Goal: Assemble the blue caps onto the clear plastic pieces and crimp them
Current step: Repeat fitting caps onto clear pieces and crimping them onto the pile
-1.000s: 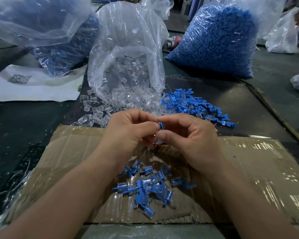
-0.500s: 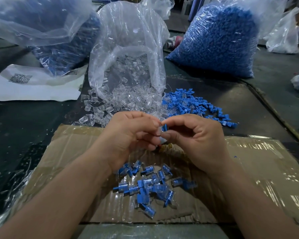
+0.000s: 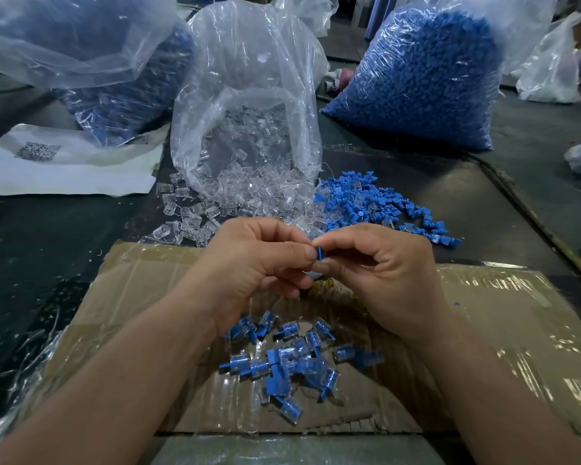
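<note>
Your left hand and right hand meet above the far half of the cardboard. The fingertips of both are pinched on one blue cap, which sits squarely between them, so neither hand is nearer. The clear piece is mostly hidden, and its axis seems to run hand to hand, so press inward along that line. Finished pieces lie on the cardboard nearer you. Past its far left corner, a white sheet shows a square code, with no words readable.
</note>
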`<state>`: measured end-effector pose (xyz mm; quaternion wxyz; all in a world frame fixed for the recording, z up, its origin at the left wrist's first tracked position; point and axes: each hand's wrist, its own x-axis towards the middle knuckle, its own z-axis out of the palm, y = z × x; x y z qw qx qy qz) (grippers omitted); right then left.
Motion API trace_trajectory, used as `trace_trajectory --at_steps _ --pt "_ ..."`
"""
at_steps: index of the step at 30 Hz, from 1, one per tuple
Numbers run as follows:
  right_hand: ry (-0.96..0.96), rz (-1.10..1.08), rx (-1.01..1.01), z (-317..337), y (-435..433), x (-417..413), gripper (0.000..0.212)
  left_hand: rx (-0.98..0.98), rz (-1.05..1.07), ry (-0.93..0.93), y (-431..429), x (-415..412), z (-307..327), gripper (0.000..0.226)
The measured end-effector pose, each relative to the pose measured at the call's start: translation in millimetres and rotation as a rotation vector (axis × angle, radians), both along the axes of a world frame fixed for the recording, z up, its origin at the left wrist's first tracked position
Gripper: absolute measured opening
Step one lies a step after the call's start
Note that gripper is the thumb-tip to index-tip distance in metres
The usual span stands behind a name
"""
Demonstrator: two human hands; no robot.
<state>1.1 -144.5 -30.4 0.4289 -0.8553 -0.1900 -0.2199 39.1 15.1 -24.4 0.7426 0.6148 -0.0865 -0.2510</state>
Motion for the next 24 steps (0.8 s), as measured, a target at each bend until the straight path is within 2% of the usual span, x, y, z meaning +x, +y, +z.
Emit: trace_trajectory --at_steps 8,11,15,17,20,22,24 --pt "0.029 0.019 0.012 3 2 -1 0.024 0.001 0.011 -0.041 0 0 -1 0.005" --pt "0.105 0.028 -0.022 8 -4 -1 0.027 -0.008 0.008 -0.04 0 -1 -1 0.005" --pt "0.367 -0.109 -0.184 19 -29 -1 0.035 -0.057 0.083 -0.033 2 3 -1 0.004" --pt "0.529 -0.142 -0.295 23 -40 -1 0.046 -0.071 0.122 -0.047 3 4 0 0.003" --pt "0.74 -0.076 -0.515 23 -39 -1 0.07 -0.091 0.156 -0.041 3 5 1 0.004" --pt "0.771 -0.054 -0.651 19 -36 -1 0.087 -0.089 0.159 -0.038 3 5 0 0.007" --pt "0.743 -0.083 -0.715 17 -32 0 0.086 -0.091 0.155 -0.036 3 6 -1 0.008"
